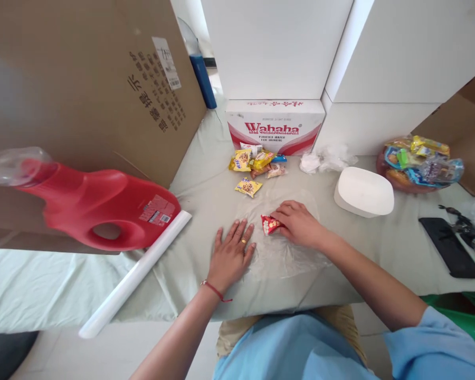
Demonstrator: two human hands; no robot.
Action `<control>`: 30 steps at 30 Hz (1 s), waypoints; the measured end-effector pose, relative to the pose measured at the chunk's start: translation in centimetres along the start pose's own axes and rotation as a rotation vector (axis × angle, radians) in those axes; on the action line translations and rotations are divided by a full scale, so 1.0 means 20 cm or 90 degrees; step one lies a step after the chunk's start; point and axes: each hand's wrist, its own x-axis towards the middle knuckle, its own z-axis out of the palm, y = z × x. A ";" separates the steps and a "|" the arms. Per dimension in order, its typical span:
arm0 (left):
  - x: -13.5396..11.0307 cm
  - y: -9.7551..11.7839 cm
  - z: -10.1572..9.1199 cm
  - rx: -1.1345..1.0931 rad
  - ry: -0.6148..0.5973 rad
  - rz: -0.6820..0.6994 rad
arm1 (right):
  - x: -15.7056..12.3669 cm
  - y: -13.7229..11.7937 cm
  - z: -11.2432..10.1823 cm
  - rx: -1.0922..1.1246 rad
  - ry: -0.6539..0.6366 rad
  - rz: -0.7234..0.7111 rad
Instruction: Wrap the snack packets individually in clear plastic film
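Note:
My right hand (296, 222) is closed on a small red snack packet (269, 225), which lies low over a sheet of clear plastic film (291, 262). Part of the packet is hidden under my fingers. My left hand (233, 250) lies flat with fingers spread, at the film's left edge, and holds nothing. Beyond my hands, a yellow snack packet (248, 187) rests by itself on the cloth. Just behind it is a small heap of wrapped snacks (262, 163), mostly yellow, with a blue one among them.
A white plastic tub (364, 192) stands at right, beside a bowl of wrapped snacks (419, 163). Crumpled clear plastic (328, 159) and a Wahaha carton (275, 126) are behind. A black phone (450, 247) lies far right. A red jug (111, 208) and white roll (136, 274) are left.

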 end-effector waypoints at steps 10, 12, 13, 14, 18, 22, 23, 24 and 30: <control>0.00 0.00 -0.01 -0.018 0.007 -0.003 | -0.04 -0.02 0.11 -0.046 -0.035 -0.009; 0.00 0.00 -0.01 -0.017 0.007 0.000 | -0.04 -0.01 0.11 -0.031 -0.034 -0.005; 0.00 0.00 -0.01 -0.017 0.009 0.000 | -0.05 0.00 0.11 -0.021 -0.033 -0.003; 0.00 0.00 -0.01 -0.016 0.010 -0.001 | -0.05 0.01 0.12 -0.010 -0.029 0.000; -0.01 0.00 -0.01 -0.015 0.008 -0.002 | -0.08 0.03 0.12 0.019 -0.021 0.008; -0.01 0.00 -0.01 -0.015 -0.001 -0.006 | -0.11 0.06 0.12 0.011 -0.041 0.014; 0.00 0.00 -0.01 -0.015 -0.001 -0.007 | -0.12 0.07 0.12 0.007 -0.037 0.019; 0.00 0.00 -0.01 -0.014 0.000 -0.008 | -0.12 0.07 0.13 0.005 -0.029 0.022; 0.00 0.00 -0.01 -0.011 0.010 0.002 | -0.05 0.06 0.18 0.012 0.015 0.027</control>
